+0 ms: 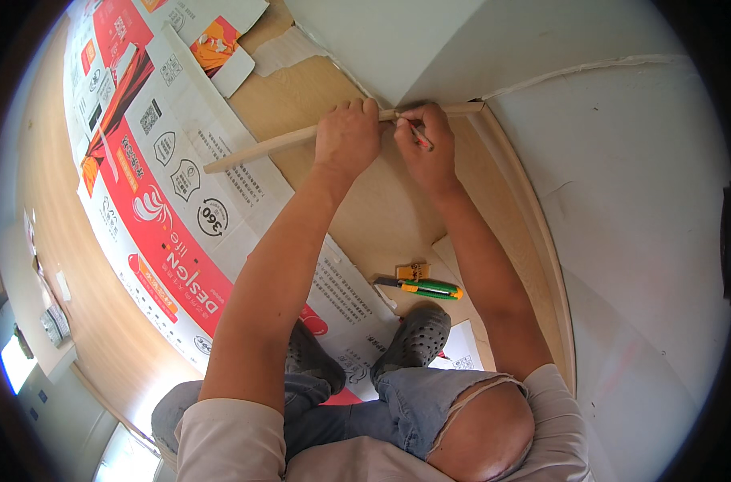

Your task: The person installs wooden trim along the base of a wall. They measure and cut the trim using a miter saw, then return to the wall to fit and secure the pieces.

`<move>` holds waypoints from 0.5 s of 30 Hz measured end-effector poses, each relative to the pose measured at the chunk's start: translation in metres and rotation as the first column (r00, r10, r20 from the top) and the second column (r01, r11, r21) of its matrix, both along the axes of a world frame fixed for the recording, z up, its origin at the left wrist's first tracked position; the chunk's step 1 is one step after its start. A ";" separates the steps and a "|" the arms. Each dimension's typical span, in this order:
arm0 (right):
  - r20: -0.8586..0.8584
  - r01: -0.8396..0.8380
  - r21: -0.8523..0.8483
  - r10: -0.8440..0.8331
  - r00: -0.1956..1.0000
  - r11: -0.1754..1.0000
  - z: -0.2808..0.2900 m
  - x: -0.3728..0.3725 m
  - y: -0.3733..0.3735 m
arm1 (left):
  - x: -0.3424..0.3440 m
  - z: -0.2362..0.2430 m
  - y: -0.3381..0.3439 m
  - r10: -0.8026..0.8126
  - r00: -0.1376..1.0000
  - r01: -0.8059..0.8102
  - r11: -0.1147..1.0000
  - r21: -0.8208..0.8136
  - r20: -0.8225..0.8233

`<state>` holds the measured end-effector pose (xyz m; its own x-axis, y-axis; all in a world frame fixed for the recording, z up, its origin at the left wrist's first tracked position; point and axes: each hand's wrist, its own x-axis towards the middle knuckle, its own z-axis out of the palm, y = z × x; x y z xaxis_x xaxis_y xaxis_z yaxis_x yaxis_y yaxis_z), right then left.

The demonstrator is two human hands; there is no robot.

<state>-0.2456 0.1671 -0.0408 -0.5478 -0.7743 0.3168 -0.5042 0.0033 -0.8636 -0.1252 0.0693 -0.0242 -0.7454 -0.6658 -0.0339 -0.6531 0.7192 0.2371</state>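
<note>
A long, narrow wooden strip (261, 148) lies across the floor, its right end by the wall corner and its left end over the printed cardboard. My left hand (348, 138) is closed over the strip near its middle, knuckles up. Just to the right, my right hand (426, 146) pinches a pencil (421, 138) with a dark and red body. Its tip end is at the strip, close to the corner; the exact contact point is too small to make out.
Printed white and red cardboard (253, 233) covers the wood floor (365, 217) on the left. Near my grey clogs (418, 333) lie a green and yellow utility knife (430, 287) and a small yellow case (414, 271). A wooden skirting board (547, 241) runs along the pale right wall (622, 201).
</note>
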 end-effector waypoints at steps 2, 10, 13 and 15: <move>-0.005 0.003 0.004 -0.003 1.000 1.000 -0.002 0.001 0.000 | 0.000 -0.001 0.000 -0.001 1.000 0.001 1.000 -0.005 -0.009; -0.018 -0.008 0.002 0.008 1.000 1.000 0.000 -0.001 0.000 | -0.001 -0.003 0.000 -0.007 1.000 0.007 0.998 -0.058 -0.003; 0.016 -0.014 0.022 0.014 1.000 1.000 0.002 0.001 0.001 | 0.001 -0.006 0.000 0.003 0.999 -0.004 1.000 -0.026 -0.034; 0.035 -0.012 0.027 0.011 0.999 1.000 0.002 0.002 0.000 | 0.001 -0.006 0.000 0.006 1.000 -0.007 1.000 -0.029 -0.027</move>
<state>-0.2440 0.1672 -0.0386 -0.5494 -0.7884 0.2766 -0.4739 0.0214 -0.8803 -0.1247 0.0690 -0.0299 -0.7415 -0.6709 0.0052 -0.6514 0.7218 0.2337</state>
